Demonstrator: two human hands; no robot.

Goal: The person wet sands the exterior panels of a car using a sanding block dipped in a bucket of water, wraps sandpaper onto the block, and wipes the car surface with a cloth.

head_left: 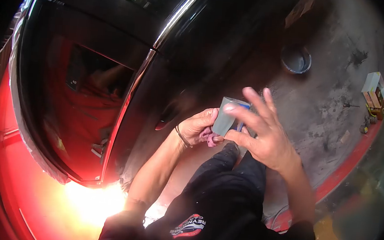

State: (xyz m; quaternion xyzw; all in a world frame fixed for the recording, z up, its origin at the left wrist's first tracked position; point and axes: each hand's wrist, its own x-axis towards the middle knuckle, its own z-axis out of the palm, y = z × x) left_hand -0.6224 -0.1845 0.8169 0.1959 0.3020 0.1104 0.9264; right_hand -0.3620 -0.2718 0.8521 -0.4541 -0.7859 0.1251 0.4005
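Observation:
My left hand (197, 126) is closed on a grey, flat-faced sanding block (223, 124), its thumb at the block's left edge. Blue shows on the block's far right side. A crumpled pink cloth (208, 136) is tucked under the same hand's fingers. Over the right side of the block is my right hand (267, 141), its fingers spread and slightly blurred. Its thumb lies near the block's lower edge; whether it touches cannot be made out. Left of both hands stands a glossy black car body (191, 70) with a bright trim strip (175, 17).
A bucket (296, 60) stands on the stained grey floor (331, 126). Farther right are an open box (374, 89) and small items by a red floor stripe (348, 173). A bright glare (95, 202) lies at lower left, by a red surface (10, 160).

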